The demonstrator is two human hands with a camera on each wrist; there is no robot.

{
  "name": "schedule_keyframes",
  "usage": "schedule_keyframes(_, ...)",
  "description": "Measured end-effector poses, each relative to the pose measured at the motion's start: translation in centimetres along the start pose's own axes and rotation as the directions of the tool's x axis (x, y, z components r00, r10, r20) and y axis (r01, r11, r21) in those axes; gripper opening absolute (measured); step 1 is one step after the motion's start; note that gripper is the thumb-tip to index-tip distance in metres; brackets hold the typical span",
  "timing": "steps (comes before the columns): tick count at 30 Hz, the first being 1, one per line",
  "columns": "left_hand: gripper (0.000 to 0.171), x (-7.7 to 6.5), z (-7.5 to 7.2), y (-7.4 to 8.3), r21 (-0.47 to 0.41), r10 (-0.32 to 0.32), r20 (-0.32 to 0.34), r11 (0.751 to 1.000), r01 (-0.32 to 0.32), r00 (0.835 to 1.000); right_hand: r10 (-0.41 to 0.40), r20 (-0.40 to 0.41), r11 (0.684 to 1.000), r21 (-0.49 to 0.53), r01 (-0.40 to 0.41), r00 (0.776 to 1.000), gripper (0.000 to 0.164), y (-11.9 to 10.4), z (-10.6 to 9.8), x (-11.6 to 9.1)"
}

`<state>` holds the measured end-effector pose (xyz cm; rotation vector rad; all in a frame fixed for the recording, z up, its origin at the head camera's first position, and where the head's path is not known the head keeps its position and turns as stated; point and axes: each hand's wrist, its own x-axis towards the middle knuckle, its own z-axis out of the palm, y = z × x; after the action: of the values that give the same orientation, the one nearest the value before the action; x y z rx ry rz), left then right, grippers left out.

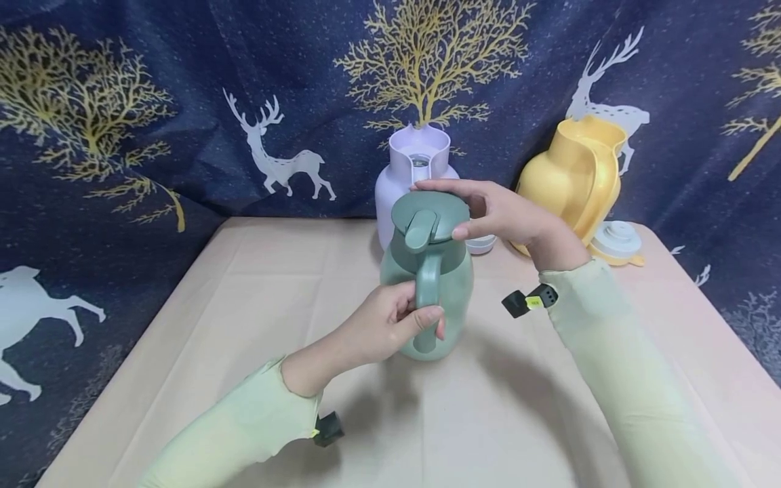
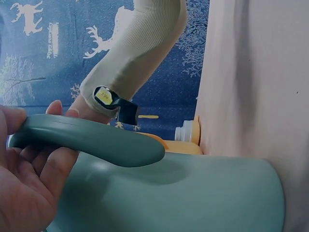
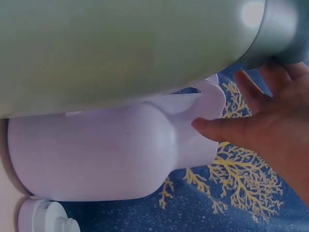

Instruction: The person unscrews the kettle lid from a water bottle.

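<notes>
A green jug [image 1: 454,291] is upright near the middle of the table, its handle and lid lever facing me. My left hand [image 1: 390,322] grips the handle [image 2: 106,140], with the thumb across it and fingers curled beneath. On top sits the darker green lid [image 1: 448,207]. My right hand [image 1: 500,210] holds the lid by its right side, thumb on the near edge and fingers reaching over the far edge. In the right wrist view, one finger [image 3: 222,129] of that hand sticks out, apart from the lid. The jug's inside is hidden.
Behind the green jug stands a lidless lilac jug [image 1: 390,183], partly covered, with a pale lid [image 1: 480,245] beside it. At the back right is a yellow jug [image 1: 552,176] next to a white-and-yellow lid [image 1: 616,240]. A dark blue patterned cloth [image 1: 342,88] hangs behind the table [image 1: 274,285].
</notes>
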<state>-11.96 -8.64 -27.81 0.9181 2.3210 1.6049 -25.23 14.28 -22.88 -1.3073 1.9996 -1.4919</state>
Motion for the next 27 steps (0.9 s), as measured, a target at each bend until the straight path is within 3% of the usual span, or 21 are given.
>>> schedule_keyframes(4,0.016,-0.2,0.0,0.0,0.000,-0.013,-0.013,1.000,0.013,1.000,-0.019,-0.017,0.995,0.102,0.020,1.000,0.092,0.3,0.7,-0.2)
schedule_keyframes(7,0.016,-0.3,0.0,0.1,-0.002,-0.018,-0.022,1.000,0.018,1.000,0.002,-0.160,0.989,0.147,0.022,0.987,0.096,0.0,2.3,-0.6)
schedule_keyframes(9,0.016,-0.2,0.1,0.0,-0.005,-0.019,-0.022,1.000,0.019,1.000,0.031,-0.292,0.993,0.118,0.004,0.956,0.093,-0.3,3.6,-1.0)
schedule_keyframes(13,0.015,-0.1,0.2,-0.1,-0.012,-0.023,-0.013,1.000,0.022,1.000,0.078,-0.519,0.996,0.013,-0.083,0.851,0.076,-0.9,6.2,-2.0)
schedule_keyframes(16,0.015,0.0,0.2,-0.1,-0.008,-0.028,-0.014,1.000,0.028,1.000,0.101,-0.598,0.989,-0.029,-0.147,0.795,0.067,-1.5,7.5,-2.3)
schedule_keyframes(18,0.015,0.0,0.2,-0.1,-0.008,-0.032,-0.016,0.999,0.032,0.999,0.120,-0.617,0.982,-0.039,-0.182,0.778,0.064,-1.5,7.8,-2.3)
schedule_keyframes(21,0.015,0.0,0.2,-0.1,-0.005,-0.027,-0.019,1.000,0.027,0.999,0.120,-0.593,0.984,-0.035,-0.174,0.796,0.062,-1.2,7.4,-2.1)
schedule_keyframes(27,0.013,0.0,0.1,-0.1,-0.016,0.001,-0.006,1.000,-0.001,1.000,0.101,-0.417,0.995,0.060,-0.084,0.903,0.073,-0.3,5.3,-2.3)
